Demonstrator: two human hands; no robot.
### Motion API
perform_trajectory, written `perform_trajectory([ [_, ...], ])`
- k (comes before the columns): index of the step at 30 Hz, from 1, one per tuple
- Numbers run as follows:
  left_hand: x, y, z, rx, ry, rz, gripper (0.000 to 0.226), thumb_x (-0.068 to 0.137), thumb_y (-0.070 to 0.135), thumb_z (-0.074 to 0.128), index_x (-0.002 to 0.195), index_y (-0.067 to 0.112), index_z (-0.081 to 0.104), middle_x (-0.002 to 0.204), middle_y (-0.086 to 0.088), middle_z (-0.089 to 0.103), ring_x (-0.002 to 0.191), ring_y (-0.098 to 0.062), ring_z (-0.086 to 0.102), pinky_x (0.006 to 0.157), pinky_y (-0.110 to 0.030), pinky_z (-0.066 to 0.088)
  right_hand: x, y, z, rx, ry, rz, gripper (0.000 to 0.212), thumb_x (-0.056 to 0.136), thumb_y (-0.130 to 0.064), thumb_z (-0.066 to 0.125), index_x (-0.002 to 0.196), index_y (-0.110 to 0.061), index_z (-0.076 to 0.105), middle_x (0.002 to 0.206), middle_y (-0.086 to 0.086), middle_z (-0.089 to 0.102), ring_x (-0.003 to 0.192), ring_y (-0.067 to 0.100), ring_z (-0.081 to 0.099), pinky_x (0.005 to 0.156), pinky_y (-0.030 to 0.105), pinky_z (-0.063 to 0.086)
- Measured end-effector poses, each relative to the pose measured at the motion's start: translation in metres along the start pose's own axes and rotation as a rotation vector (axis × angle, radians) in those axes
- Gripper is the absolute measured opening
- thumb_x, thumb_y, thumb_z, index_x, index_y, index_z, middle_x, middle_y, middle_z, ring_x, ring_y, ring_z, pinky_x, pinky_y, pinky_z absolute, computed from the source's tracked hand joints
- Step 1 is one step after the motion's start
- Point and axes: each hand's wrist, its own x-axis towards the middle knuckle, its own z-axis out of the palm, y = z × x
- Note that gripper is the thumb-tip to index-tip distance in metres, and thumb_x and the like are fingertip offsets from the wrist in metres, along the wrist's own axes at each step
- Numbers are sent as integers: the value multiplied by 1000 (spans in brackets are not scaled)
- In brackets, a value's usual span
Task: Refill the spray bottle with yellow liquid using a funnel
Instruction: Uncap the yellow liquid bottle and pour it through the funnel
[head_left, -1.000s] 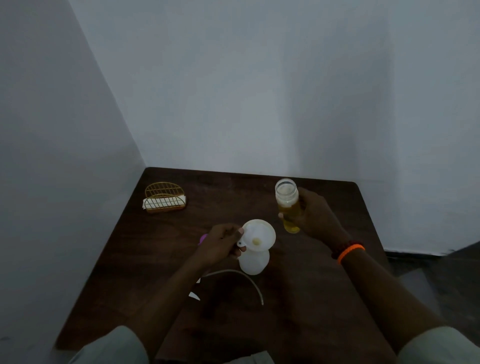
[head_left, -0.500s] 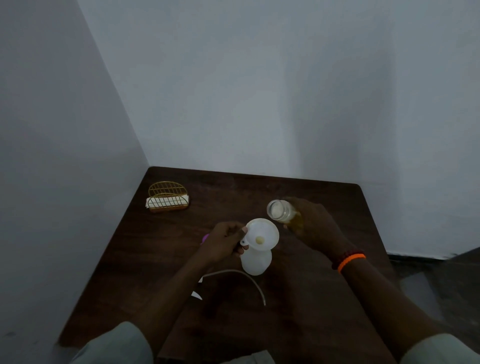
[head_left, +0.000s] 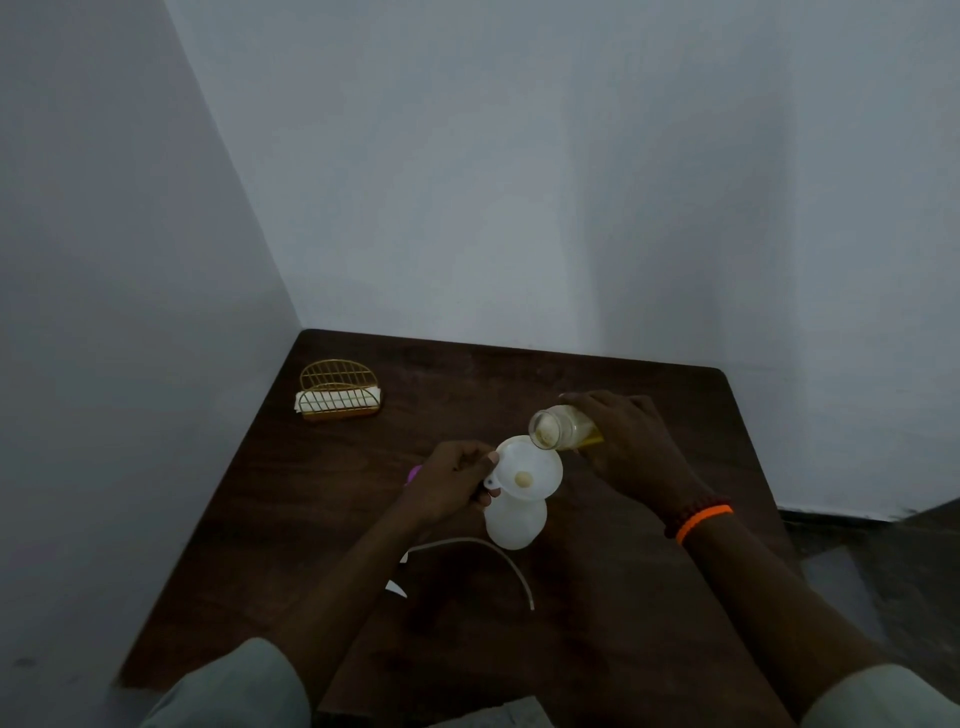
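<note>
The right hand (head_left: 631, 441) gripped the clear glass jar of yellow liquid (head_left: 563, 427), now tipped further, mouth over the white plastic funnel (head_left: 530, 467) atop the translucent white spray bottle (head_left: 514, 522) standing mid-surface; the left hand (head_left: 449, 480) still pinched the funnel's tab.

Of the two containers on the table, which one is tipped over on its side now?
The clear jar with yellow liquid in the right hand, mouth over the funnel. The white spray bottle stands upright under it.
</note>
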Motion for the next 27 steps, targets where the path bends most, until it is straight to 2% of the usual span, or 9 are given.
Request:
perform_trajectory([
  [7,2,-3,0,-3,1,-28,24,103,23,52,111,7,69,86,-12,72,64,-11,66,60,-23,55,2,3,1,-71,4,-20,67,82,-28,77,143,-30,48,140,0,55,127,21,52,110,43,30],
  [21,6,-7,-1,-15,-2,-23,24,103,22,52,110,6,69,85,-12,72,66,-13,66,61,-25,55,6,7,4,-188,51,-64,68,78,-26,79,140,-32,51,134,-1,60,121,19,55,104,44,36],
  [27,7,-8,0,-12,-5,-2,25,103,22,52,111,5,69,88,-17,72,65,-13,66,59,-24,55,8,10,4,-211,48,-72,68,78,-28,79,140,-33,51,134,-1,59,122,20,55,104,45,36],
])
